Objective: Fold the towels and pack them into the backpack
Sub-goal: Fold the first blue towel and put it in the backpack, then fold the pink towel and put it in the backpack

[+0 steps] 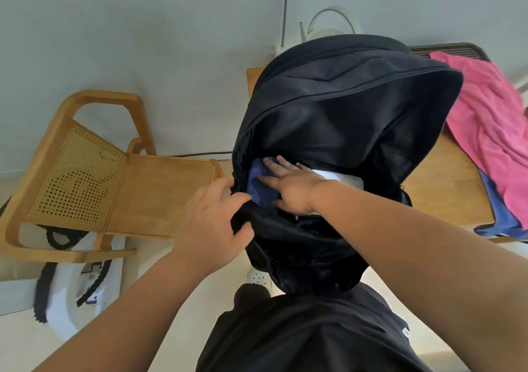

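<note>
A black backpack (343, 109) stands open on the wooden table (445, 191), its mouth facing me. Inside it lies a folded dark blue towel (258, 189), with a white towel (340, 179) beside it on the right. My right hand (291, 184) reaches into the opening and presses flat on the blue towel, fingers straight. My left hand (214, 217) grips the near left rim of the backpack, thumb and fingers curled over the black fabric. A pink towel (491, 126) lies unfolded on the table at the right, over a blue towel (500, 214).
A wooden chair (114, 189) with a cane back stands left of the table. A white bag with black rope handles (74, 286) sits on the floor beneath it. A white fan (328, 26) stands behind the backpack near the wall.
</note>
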Motion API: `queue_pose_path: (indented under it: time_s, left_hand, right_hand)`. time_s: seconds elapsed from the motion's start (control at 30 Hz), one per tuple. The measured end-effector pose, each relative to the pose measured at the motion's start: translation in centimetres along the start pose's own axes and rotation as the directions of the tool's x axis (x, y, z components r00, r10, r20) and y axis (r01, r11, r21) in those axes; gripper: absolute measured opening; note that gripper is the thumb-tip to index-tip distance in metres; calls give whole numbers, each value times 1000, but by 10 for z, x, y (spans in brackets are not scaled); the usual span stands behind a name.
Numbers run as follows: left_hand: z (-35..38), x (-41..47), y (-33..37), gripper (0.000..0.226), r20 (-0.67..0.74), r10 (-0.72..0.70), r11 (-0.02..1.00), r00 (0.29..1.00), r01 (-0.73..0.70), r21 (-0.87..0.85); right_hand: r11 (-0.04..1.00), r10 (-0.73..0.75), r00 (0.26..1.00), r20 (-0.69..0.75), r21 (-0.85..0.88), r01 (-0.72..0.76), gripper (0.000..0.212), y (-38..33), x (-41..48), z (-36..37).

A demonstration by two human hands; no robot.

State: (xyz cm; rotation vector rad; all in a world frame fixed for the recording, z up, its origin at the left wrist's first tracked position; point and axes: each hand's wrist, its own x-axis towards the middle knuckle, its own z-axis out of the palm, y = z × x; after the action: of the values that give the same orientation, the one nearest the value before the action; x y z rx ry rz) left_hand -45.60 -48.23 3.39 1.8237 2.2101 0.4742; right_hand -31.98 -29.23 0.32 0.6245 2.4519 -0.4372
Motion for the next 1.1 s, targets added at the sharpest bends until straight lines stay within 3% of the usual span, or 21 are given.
queue_pose_path:
  time_s: [0.13, 0.43, 0.63, 0.8, 0.93, 1.1]
  left_hand:
    - [-8, 32, 23, 17, -265, 131, 988, 955, -146, -41]
    - [18, 98, 141, 29, -227, 254, 947, 940, -290, -141]
    - [52, 137, 263, 19, -289, 415, 888, 863, -453, -75]
    - [89, 185, 365, 25, -129, 459, 888, 879, -459, 36]
    - [109, 216, 406, 29, 55, 304, 949, 951, -307, 70]
    - [143, 251, 435, 47, 217, 154, 977, 964, -182, 115]
  right_hand:
    - [992, 3, 981, -194, 123, 22, 64, 12, -41, -12]
    - [926, 142, 906, -399, 377, 21, 43, 96, -150, -15]
    - [863, 174, 846, -504, 491, 115, 28, 186, -232, 6]
    - [836, 353, 792, -498, 548, -28, 34, 304, -299, 40]
    - [790, 461, 746, -481, 606, -97, 36, 375, -326, 60]
    - [773, 518, 745, -420, 603, -198, 50, 444, -321, 80]
